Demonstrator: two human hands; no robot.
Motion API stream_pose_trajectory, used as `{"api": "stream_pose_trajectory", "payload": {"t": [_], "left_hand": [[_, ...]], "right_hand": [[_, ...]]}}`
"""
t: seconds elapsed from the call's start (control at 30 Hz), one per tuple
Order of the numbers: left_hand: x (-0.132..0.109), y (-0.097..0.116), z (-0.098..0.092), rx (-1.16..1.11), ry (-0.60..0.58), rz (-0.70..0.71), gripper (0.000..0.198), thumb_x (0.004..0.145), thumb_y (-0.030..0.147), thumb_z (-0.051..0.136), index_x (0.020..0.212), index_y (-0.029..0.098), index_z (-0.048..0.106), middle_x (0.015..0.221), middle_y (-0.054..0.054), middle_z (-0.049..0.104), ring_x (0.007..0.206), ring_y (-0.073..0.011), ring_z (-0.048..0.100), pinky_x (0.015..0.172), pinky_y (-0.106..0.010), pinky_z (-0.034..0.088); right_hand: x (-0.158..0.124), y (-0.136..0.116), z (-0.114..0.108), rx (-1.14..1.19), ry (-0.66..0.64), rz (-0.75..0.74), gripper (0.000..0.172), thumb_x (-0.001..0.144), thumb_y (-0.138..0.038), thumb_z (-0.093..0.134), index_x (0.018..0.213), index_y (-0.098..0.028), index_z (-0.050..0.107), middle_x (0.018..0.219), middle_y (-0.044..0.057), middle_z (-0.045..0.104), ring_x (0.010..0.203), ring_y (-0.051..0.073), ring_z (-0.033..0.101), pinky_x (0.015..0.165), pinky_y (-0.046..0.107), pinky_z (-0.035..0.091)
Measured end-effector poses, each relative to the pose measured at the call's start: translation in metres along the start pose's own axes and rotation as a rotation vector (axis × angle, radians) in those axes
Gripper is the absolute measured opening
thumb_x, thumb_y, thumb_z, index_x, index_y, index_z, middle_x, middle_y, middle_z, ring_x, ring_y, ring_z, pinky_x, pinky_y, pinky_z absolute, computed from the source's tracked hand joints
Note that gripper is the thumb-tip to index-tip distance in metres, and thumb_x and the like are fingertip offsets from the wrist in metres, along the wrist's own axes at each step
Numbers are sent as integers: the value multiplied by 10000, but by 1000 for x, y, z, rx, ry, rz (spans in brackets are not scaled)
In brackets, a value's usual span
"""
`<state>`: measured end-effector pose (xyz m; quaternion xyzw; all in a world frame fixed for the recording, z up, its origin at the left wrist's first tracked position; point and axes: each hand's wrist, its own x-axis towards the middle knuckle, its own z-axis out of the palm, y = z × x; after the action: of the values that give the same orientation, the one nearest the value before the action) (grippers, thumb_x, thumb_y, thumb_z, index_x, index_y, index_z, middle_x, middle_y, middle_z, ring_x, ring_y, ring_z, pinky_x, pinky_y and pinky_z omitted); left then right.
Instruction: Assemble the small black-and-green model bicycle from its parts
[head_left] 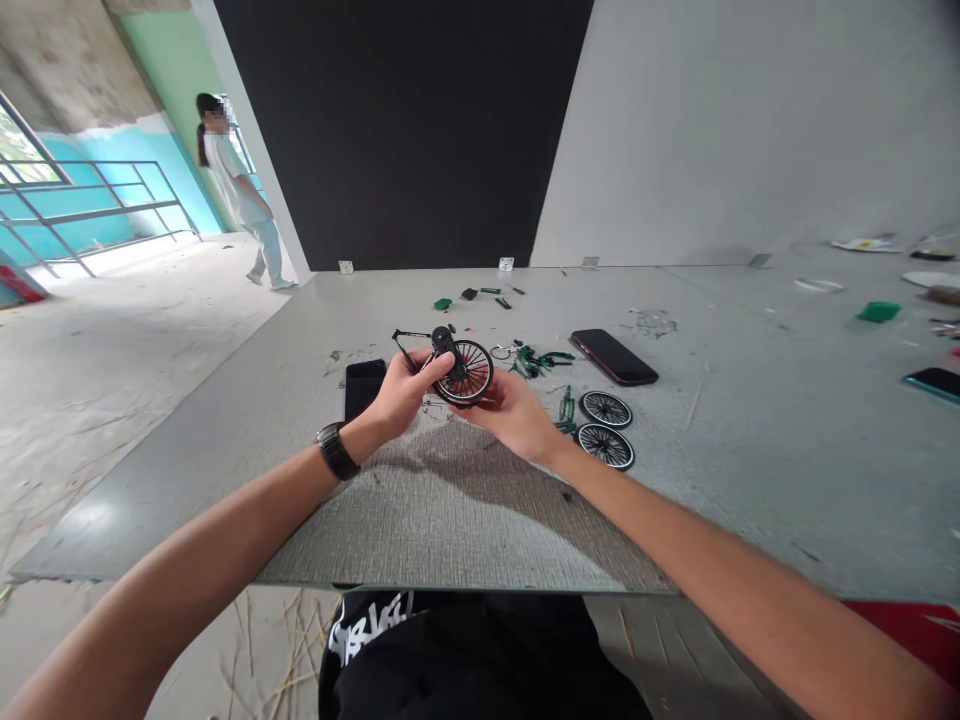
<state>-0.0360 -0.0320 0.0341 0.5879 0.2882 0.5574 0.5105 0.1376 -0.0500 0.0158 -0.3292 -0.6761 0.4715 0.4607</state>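
Just above the table, my left hand [405, 395] grips a partly assembled black model bicycle [442, 342], its thumb pressed on the dark part near the wheel. One spoked wheel [474, 372] with a pale rim sits at the right end of the black frame. My right hand [517, 415] pinches the lower right side of this wheel; some of its fingertips are hidden behind it. To the right of that hand lie two loose spoked wheels [606, 447]. Green model parts [536, 362] are scattered just beyond it.
A dark phone [613, 357] lies right of the green parts; another dark phone [364, 385] is partly behind my left hand. Small green and black pieces [469, 294] lie farther back. A green block [878, 312] is far right. A person [240, 190] stands beyond the table, left.
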Motion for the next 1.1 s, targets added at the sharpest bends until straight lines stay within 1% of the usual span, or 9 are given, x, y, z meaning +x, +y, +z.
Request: {"api": "stream_pose_trajectory", "payload": {"t": [0.07, 0.2, 0.37, 0.5, 0.63, 0.77, 0.93, 1.1], "left_hand": [[0, 0, 0, 7, -3, 2, 408, 783, 532, 765, 684, 140, 706, 646, -42, 665, 582, -106, 563, 536, -216, 434], [0, -2, -1, 18, -18, -2, 417, 776, 545, 766, 713, 135, 720, 669, -41, 675, 562, -93, 533, 525, -217, 417], [0, -1, -1, 8, -9, -14, 399, 788, 528, 762, 716, 139, 715, 648, -34, 652, 578, -101, 550, 531, -210, 429], [0, 0, 0, -20, 1, -16, 380, 794, 517, 763, 732, 145, 713, 645, -28, 645, 587, -104, 562, 538, -208, 445], [-1, 2, 2, -36, 26, -28, 404, 769, 540, 774, 725, 144, 711, 658, -34, 656, 574, -98, 545, 533, -210, 445], [-1, 2, 4, -57, 38, -48, 425, 731, 555, 797, 695, 144, 693, 638, -29, 648, 553, -92, 532, 514, -210, 431], [-1, -1, 4, -57, 42, -54, 408, 744, 545, 788, 707, 148, 698, 668, -36, 668, 555, -92, 535, 510, -215, 421], [-1, -2, 4, -45, 57, -44, 410, 742, 546, 788, 705, 148, 698, 681, -41, 673, 559, -93, 526, 512, -222, 409]], "right_hand": [[0, 1, 0, 15, 7, -4, 351, 735, -341, 842, 1038, -221, 709, 1023, 45, 765, 926, 226, 713, 909, 427, 568], [0, 2, 0, 60, 12, -24, 364, 719, -315, 856, 1034, -221, 701, 1015, 35, 768, 939, 224, 720, 925, 429, 571], [0, 0, 1, 80, 36, -44, 396, 706, -307, 869, 1054, -224, 701, 1001, 30, 772, 945, 229, 723, 929, 429, 570], [-1, 0, 0, 57, 49, -64, 385, 723, -305, 859, 1062, -227, 693, 970, 28, 764, 915, 220, 716, 894, 414, 574], [-1, 0, -1, 26, 61, -76, 346, 740, -305, 847, 1040, -229, 693, 913, 19, 749, 882, 208, 706, 857, 393, 578], [-1, 0, 0, -8, 76, -76, 358, 729, -340, 853, 1024, -225, 685, 953, 30, 757, 879, 209, 703, 837, 389, 583], [-3, -3, 2, -31, 53, -64, 346, 761, -359, 830, 1050, -230, 690, 1000, 41, 761, 907, 223, 705, 851, 413, 587], [-4, -6, 2, -105, 68, -44, 338, 774, -376, 814, 1052, -233, 686, 998, 39, 758, 871, 222, 695, 824, 420, 593]]}}
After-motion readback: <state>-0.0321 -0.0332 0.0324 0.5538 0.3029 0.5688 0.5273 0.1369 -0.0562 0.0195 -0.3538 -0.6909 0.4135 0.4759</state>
